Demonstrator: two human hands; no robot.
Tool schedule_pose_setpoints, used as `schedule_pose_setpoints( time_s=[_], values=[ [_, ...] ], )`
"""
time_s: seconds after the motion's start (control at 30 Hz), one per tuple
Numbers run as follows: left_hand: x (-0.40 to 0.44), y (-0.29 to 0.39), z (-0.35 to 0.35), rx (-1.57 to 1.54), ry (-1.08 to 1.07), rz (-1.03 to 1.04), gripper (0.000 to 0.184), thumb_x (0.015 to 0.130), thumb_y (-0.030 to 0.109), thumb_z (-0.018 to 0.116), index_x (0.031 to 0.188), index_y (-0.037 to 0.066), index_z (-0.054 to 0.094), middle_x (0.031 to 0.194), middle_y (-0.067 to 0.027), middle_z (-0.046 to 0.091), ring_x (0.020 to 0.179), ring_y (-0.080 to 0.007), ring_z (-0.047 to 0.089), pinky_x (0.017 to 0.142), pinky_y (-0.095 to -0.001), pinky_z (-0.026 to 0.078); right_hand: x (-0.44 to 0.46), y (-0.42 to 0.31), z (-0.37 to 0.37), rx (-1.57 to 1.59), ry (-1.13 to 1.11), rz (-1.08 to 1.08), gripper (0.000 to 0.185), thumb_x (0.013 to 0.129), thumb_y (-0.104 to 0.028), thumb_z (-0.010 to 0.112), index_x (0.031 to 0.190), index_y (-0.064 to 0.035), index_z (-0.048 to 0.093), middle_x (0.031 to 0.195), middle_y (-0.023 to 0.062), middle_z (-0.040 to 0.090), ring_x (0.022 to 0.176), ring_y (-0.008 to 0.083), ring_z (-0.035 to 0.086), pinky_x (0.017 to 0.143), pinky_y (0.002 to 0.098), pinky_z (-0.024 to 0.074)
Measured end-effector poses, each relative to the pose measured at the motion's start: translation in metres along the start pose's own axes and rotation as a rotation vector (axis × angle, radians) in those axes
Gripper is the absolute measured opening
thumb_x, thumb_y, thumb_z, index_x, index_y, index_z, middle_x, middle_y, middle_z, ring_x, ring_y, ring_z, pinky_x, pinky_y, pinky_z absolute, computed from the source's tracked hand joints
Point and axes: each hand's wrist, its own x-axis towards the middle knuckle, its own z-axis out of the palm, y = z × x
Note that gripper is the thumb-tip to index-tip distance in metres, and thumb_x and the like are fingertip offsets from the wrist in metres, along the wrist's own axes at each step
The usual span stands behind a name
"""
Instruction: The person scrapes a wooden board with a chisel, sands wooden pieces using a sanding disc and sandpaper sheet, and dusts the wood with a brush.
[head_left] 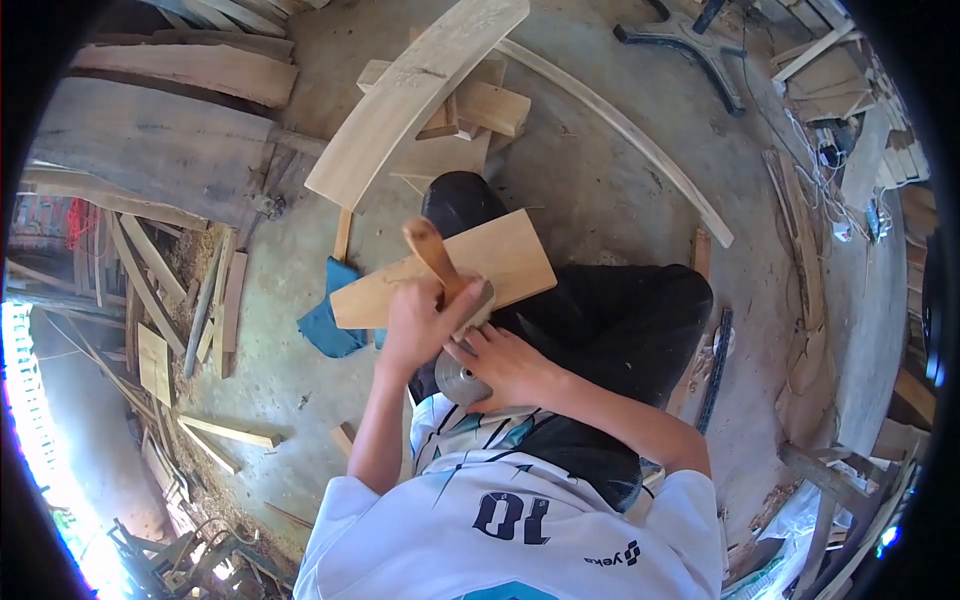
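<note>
At ten o'clock, one broad weathered plank [150, 145], stacked with rough timber. At eight o'clock, a pair of loose pale slats [235, 434], on the concrete floor. At nine o'clock, closer in, one blue cloth [328, 322], on the floor, partly behind the board. Just left of twelve o'clock, one long pale plank [415, 105], resting over shorter wood blocks. At the centre, the left hand [422, 315], closed in a fist around one wooden-handled brush [436, 255], handle tilted toward eleven o'clock, bristles toward five. Beneath the brush, one tapered pale board [508, 258], lying across the seated person's left leg. Just below centre, one round grey metal piece [462, 382], against the right hand [510, 365]; that hand is partly open, fingertips at the bristles, and whether it grips the metal cannot be told. At one o'clock, one thin curved slat [625, 135], on the floor; beyond it, one black metal stand base [690, 50]. At two o'clock, tangled white cables [822, 160].
</note>
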Motion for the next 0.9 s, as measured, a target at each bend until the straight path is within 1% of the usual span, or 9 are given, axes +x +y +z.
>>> schedule_pose_setpoints(
  time_s=[0.07, 0.13, 0.2, 0.4, 0.47, 0.53, 0.57, 0.67, 0.9],
  values=[
    [0.014, 0.004, -0.012, -0.166, 0.094, -0.09, 0.04, 0.09, 0.034, 0.074, 0.075, -0.003, 0.069, 0.062, -0.0212, 0.062, 0.056, -0.0346, 0.063, 0.054, -0.042, 0.045, -0.004, 0.005, -0.001, 0.095, 0.026, 0.001, 0.098, 0.07, -0.049, 0.083, 0.141, 0.0065, 0.046, 0.13, 0.0219, 0.047, 0.12, 0.038, 0.051, 0.102, 0.0439, 0.0482],
    [0.026, -0.011, -0.016, 0.192, 0.194, -0.134, 0.029, 0.09, 0.027, 0.073, 0.081, -0.001, 0.071, 0.07, -0.0174, 0.067, 0.062, -0.0333, 0.065, 0.058, -0.041, 0.048, -0.013, 0.011, -0.006, 0.141, 0.044, 0.007, 0.097, 0.071, -0.05, 0.082, 0.14, 0.008, 0.046, 0.131, 0.0221, 0.047, 0.121, 0.0374, 0.051, 0.102, 0.0432, 0.0482],
    [0.03, -0.016, -0.012, 0.329, 0.662, 0.199, 0.016, 0.089, 0.02, 0.074, 0.088, 0.004, 0.073, 0.079, -0.0124, 0.07, 0.07, -0.031, 0.067, 0.064, -0.0407, 0.051, -0.024, 0.016, -0.015, 0.25, 0.089, 0.019, 0.096, 0.07, -0.054, 0.079, 0.137, 0.0083, 0.05, 0.129, 0.0215, 0.049, 0.12, 0.0356, 0.054, 0.101, 0.0415, 0.0483],
    [0.002, 0.029, 0.024, 0.213, -0.119, 0.203, 0.025, 0.091, 0.033, 0.07, 0.084, 0.01, 0.073, 0.075, -0.0145, 0.068, 0.07, -0.0362, 0.067, 0.062, -0.0469, 0.049, -0.062, 0.058, -0.025, 0.748, 0.768, 0.067, 0.106, 0.062, -0.079, 0.072, 0.129, 0.0014, 0.054, 0.119, 0.0136, 0.056, 0.103, 0.0238, 0.059, 0.091, 0.0351, 0.0467],
    [0.015, 0.03, 0.023, 0.114, -0.197, 0.18, 0.025, 0.091, 0.035, 0.071, 0.087, 0.011, 0.074, 0.072, -0.0146, 0.067, 0.069, -0.0362, 0.066, 0.062, -0.0467, 0.049, -0.072, 0.065, -0.018, 0.74, 1.085, 0.283, 0.111, 0.069, -0.093, 0.056, 0.127, 0.0017, 0.055, 0.11, 0.008, 0.058, 0.093, 0.0163, 0.06, 0.082, 0.0304, 0.0469],
    [0.031, 0.031, 0.026, 0.126, -0.123, 0.153, 0.02, 0.089, 0.031, 0.073, 0.098, 0.014, 0.076, 0.073, -0.012, 0.065, 0.07, -0.0349, 0.065, 0.061, -0.0453, 0.048, -0.078, 0.082, -0.014, 0.816, 1.298, 0.235, 0.104, 0.08, -0.086, 0.046, 0.128, 0.0064, 0.052, 0.114, 0.0095, 0.058, 0.094, 0.0169, 0.06, 0.082, 0.0319, 0.0469],
    [0.041, 0.032, 0.028, 0.175, 0.088, 0.195, 0.019, 0.088, 0.026, 0.073, 0.102, 0.014, 0.076, 0.077, -0.0113, 0.064, 0.072, -0.0345, 0.065, 0.062, -0.0445, 0.049, -0.093, 0.104, 0.004, 0.821, 1.271, 0.245, 0.106, 0.082, -0.084, 0.04, 0.139, 0.0048, 0.046, 0.134, 0.0154, 0.056, 0.102, 0.0231, 0.061, 0.09, 0.0359, 0.0468],
    [0.057, 0.025, 0.042, 0.17, 0.376, 0.244, 0.025, 0.083, 0.012, 0.071, 0.108, 0.013, 0.074, 0.089, -0.0103, 0.059, 0.077, -0.0337, 0.065, 0.065, -0.0434, 0.051, -0.099, 0.125, 0.024, 1.013, 1.341, 0.359, 0.082, 0.094, -0.066, 0.033, 0.134, 0.0032, 0.05, 0.119, 0.0184, 0.063, 0.094, 0.0262, 0.066, 0.084, 0.0374, 0.0505],
    [0.032, 0.045, 0.076, -0.082, -0.428, 0.571, 0.019, 0.091, 0.023, 0.068, 0.108, 0.017, 0.073, 0.092, -0.0123, 0.066, 0.082, -0.0375, 0.067, 0.072, -0.0476, 0.054, -0.099, 0.139, 0.039, 1.962, 1.288, 0.57, 0.07, 0.098, -0.059, 0.024, 0.141, -0.0109, 0.051, 0.106, 0.019, 0.07, 0.084, 0.0312, 0.069, 0.074, 0.0409, 0.0543]
  ],
)
